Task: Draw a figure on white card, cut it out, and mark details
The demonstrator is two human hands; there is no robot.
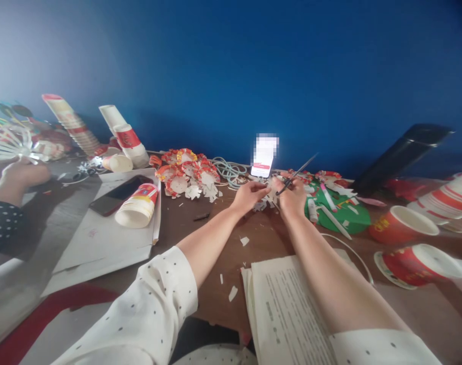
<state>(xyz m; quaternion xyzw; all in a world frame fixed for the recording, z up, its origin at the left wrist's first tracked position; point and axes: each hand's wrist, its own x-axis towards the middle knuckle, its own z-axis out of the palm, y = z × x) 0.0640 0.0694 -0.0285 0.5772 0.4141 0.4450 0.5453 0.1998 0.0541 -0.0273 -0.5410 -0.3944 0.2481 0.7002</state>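
Observation:
Over the brown table, near the wall, my right hand [292, 198] is closed around a pair of dark scissors [298, 171], with the slim blades pointing up and to the right. Close beside it, my left hand [252, 197] has its fingers pinched together at small white paper scraps [261, 205]; what lies between them, if anything, is too small to make out. Just behind both hands a lit phone [261, 165] stands upright. Left of them is a heap of cut paper-cup pieces [188, 172] with red rims and white bases.
A green disc [343, 218] with pens and scraps lies right, before red paper cups [403, 223] and a black bottle [400, 157]. At left, a cup [137, 205] and a dark phone [118, 195] rest on white card. A co-worker's hand [23, 175] holds a cut white cup.

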